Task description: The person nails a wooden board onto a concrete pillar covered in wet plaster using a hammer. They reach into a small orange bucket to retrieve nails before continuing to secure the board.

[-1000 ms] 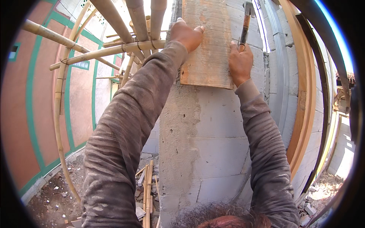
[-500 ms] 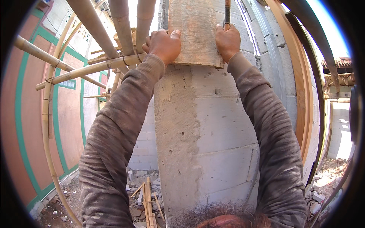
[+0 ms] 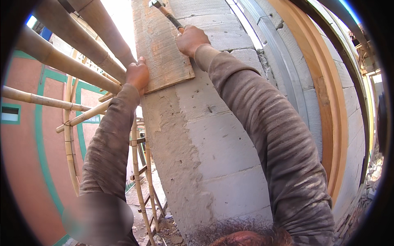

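A weathered wooden board [image 3: 164, 57] lies upright against the block wall, its lower end slanting in view. My left hand [image 3: 138, 76] is closed round the board's left edge near that lower end, its thumb on the front face. In my right hand [image 3: 192, 40] is a hammer [image 3: 172, 20], gripped by the lower part of its handle. The hammer's head, at the top of the view, is over the board's face and points up and left. Whether it touches the wood I cannot tell.
Several bamboo poles [image 3: 78, 61] form scaffolding close to my left arm. Below the board runs the wall [image 3: 230, 151], rough mortar along its left side. To the right stand a metal channel [image 3: 283, 57] and a wooden frame [image 3: 328, 123]. A bamboo ladder-like frame [image 3: 141, 184] and rubble are below.
The view has tilted, and the board now appears farther left. My right hand has moved from beside the board's right edge to over it, bringing the hammer's head into view. My left hand still grips the left edge.
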A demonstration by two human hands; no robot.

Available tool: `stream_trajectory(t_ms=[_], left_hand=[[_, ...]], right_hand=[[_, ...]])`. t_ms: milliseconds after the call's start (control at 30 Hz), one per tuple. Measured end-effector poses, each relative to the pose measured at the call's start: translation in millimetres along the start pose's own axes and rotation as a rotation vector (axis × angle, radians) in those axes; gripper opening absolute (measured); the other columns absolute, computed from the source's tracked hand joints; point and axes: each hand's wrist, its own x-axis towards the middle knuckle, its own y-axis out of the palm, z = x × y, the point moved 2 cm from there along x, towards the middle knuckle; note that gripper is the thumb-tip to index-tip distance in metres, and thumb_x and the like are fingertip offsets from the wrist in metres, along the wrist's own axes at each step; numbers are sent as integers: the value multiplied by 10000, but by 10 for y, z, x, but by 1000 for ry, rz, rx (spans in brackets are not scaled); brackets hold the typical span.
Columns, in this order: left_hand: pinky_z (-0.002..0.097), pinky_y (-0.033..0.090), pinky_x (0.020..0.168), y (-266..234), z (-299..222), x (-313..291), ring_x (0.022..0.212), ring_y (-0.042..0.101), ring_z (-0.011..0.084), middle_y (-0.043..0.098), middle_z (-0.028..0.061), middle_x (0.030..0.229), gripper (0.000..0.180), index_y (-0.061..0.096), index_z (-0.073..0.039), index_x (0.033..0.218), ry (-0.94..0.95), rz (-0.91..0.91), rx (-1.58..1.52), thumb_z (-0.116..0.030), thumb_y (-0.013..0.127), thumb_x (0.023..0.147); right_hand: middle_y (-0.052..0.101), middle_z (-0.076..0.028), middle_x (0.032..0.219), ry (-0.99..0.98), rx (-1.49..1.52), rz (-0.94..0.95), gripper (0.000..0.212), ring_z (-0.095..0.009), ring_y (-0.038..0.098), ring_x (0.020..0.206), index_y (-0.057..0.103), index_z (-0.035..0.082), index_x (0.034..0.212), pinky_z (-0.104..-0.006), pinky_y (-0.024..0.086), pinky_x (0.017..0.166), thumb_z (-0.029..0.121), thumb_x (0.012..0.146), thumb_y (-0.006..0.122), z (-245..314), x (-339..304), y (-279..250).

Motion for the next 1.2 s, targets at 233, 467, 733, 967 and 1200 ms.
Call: stream_trajectory(t_ms=[233, 467, 733, 967, 1200], left_hand=[[399, 533, 925, 9, -152, -93, 1080, 644, 284, 623, 251, 1233, 583, 481, 162, 1320, -49, 8, -40, -378, 459, 1102], [357, 543, 894, -142, -71, -23, 985, 675, 228, 679, 177, 1153, 522, 556, 117, 1248, -44, 38, -29, -376, 451, 1112], [355, 556, 851, -112, -86, -90, 935, 672, 221, 674, 179, 1108, 508, 539, 137, 1224, -46, 63, -80, -354, 502, 1098], [348, 566, 836, -239, 80, -102, 925, 682, 206, 699, 163, 1083, 472, 586, 120, 1181, -2, 46, -98, -340, 536, 1091], [332, 575, 805, -187, 27, -323, 892, 696, 204, 712, 163, 1048, 424, 617, 127, 1148, -42, 20, -250, -282, 648, 1042]], right_hand=[[709, -202, 1235, -34, 32, 77, 319, -354, 678, 1186, 706, 62, 1229, -418, 551, 993, 259, 1015, 576, -122, 172, 3], [702, -229, 1227, -2, 143, 116, 350, -375, 683, 1156, 699, 41, 1224, -439, 551, 984, 295, 1008, 590, -62, 45, -66], [713, -205, 1208, 16, 104, 119, 327, -354, 687, 1163, 716, 66, 1197, -438, 567, 970, 312, 1031, 578, -77, 57, -53], [713, -199, 1212, -44, -8, 147, 325, -348, 686, 1165, 712, 72, 1215, -428, 561, 974, 307, 1039, 576, -6, -19, -11], [725, -202, 1195, -86, -101, 93, 330, -349, 699, 1142, 708, 59, 1224, -418, 558, 971, 253, 974, 615, -85, -22, 57]])
